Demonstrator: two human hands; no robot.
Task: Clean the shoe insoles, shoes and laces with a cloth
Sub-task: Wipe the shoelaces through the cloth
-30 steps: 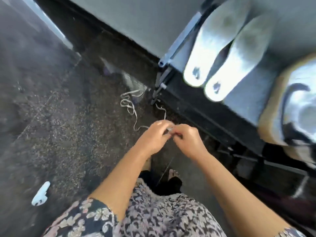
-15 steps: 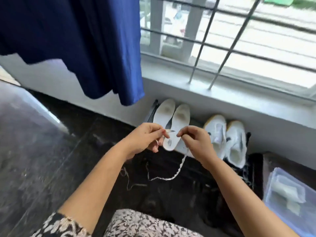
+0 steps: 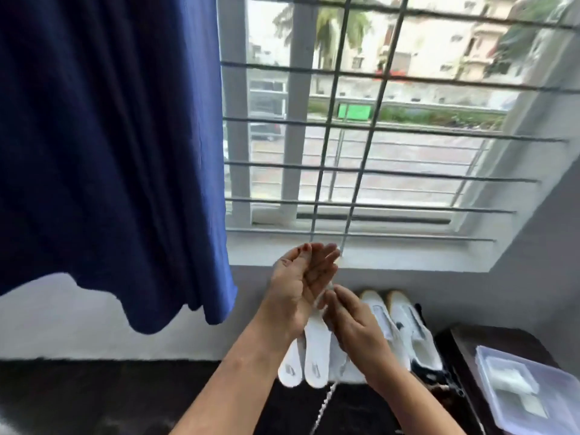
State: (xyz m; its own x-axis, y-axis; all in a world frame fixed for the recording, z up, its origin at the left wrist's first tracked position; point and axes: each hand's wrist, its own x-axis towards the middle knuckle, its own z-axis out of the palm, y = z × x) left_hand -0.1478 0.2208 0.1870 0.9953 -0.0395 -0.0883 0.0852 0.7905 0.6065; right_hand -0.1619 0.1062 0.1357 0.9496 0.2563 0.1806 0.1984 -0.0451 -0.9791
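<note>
A white lace (image 3: 326, 400) hangs down from between my hands toward the dark floor. My left hand (image 3: 298, 284) is raised, palm turned up and fingers spread, and the lace runs across it. Just below it, my right hand (image 3: 351, 321) pinches the lace between thumb and fingers. Behind the hands, two white insoles (image 3: 315, 356) lean side by side against the wall. A pair of white shoes (image 3: 405, 328) with tan soles stands to their right, partly hidden by my right hand.
A blue curtain (image 3: 110, 152) hangs at the left, above the floor. A barred window (image 3: 361, 136) and its white sill (image 3: 408, 255) fill the top right. A clear plastic box (image 3: 527, 394) holding white cloths sits on a dark stand at the lower right.
The view has swung up from the floor to the window. My hands have lifted the lace; the left hand has risen and spread flat, while the right still pinches the lace below it.
</note>
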